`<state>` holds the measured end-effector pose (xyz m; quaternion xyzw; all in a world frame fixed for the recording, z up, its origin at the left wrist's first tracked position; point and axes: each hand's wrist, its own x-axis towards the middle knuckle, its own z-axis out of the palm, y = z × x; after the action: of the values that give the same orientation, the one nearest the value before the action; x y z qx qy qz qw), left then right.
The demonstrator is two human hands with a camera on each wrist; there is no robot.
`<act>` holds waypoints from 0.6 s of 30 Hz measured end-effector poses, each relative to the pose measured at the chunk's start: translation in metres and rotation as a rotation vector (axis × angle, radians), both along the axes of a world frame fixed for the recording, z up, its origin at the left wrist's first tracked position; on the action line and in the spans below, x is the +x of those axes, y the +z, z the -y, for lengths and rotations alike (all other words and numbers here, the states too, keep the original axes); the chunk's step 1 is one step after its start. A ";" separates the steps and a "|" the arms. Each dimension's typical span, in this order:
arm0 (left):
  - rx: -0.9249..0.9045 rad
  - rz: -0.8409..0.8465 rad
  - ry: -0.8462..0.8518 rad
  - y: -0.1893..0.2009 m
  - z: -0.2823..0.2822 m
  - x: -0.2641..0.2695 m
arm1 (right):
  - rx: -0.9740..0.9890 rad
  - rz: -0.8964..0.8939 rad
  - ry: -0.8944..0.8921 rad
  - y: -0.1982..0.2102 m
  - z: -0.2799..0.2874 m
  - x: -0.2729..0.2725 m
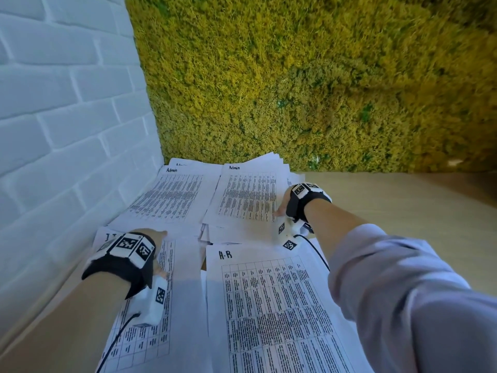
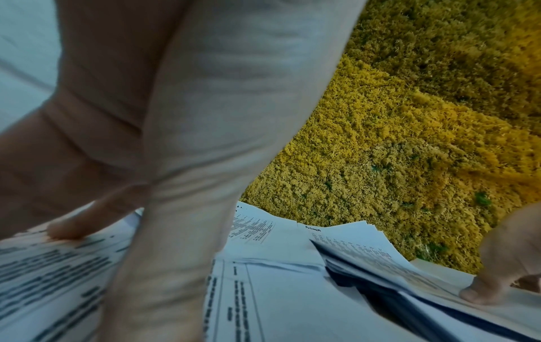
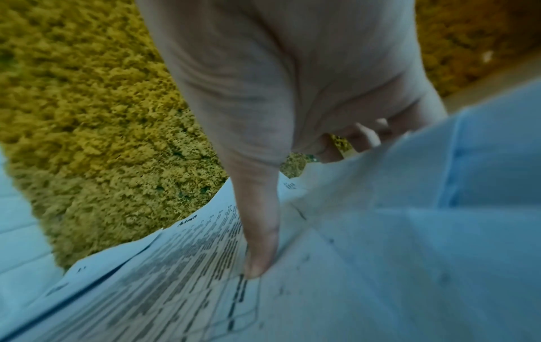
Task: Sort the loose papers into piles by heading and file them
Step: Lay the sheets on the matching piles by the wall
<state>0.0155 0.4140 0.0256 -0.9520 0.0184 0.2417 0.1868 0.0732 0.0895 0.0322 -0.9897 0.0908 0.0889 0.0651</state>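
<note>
Printed table sheets cover the desk in the head view. Two piles headed "Admin" lie at the back: a left pile and a fanned right stack. My right hand grips that right stack at its right edge. Its thumb presses on top and its fingers curl under the lifted edge. My left hand rests with straight fingers on a near-left sheet whose heading it partly hides. A sheet headed "A-R" lies at the near right.
A white brick wall runs along the left, and a yellow-green moss wall stands behind the desk. Bare wooden tabletop shows to the right of the papers. Thin black cables trail from both wrist cameras.
</note>
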 end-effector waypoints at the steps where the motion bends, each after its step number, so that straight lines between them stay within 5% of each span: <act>1: 0.009 0.003 -0.002 0.001 0.000 -0.001 | -0.002 0.004 -0.002 0.000 -0.001 0.000; 13: -0.007 0.037 -0.013 0.005 0.005 -0.007 | 0.047 0.005 -0.023 -0.002 0.005 0.004; 17: -0.054 0.035 0.001 0.000 0.002 -0.006 | 0.708 -0.046 -0.246 -0.014 0.031 0.009; 18: -0.053 0.033 0.004 0.003 0.003 -0.008 | 0.738 -0.057 -0.231 -0.016 0.034 0.012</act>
<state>0.0080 0.4113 0.0283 -0.9606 0.0199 0.2255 0.1612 0.0855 0.0557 0.0158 -0.8801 0.1652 0.1354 0.4240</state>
